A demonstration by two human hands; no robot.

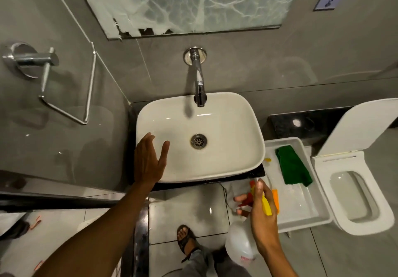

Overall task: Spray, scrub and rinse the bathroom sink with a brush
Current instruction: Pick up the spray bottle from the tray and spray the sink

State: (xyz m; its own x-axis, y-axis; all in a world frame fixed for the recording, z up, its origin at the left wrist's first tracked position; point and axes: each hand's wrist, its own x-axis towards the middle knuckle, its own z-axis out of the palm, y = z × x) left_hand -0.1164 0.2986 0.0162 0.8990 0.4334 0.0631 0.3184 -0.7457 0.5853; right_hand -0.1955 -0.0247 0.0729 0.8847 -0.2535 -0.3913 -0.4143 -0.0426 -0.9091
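Now | left hand (148, 160) open over sink (226, 125) | right hand (261, 216) holds spray bottle (241, 242)

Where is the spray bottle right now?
In the right hand, low right of the head view: spray bottle below the sink, beside the white tray.

Dim, soft light; glare on the sink (215, 121) rim, wide-angle bending at edges, slight blur.

Left hand (150, 160) flat, fingers (164, 150) spread — right hand (261, 216) curled in a grip, arm bent.
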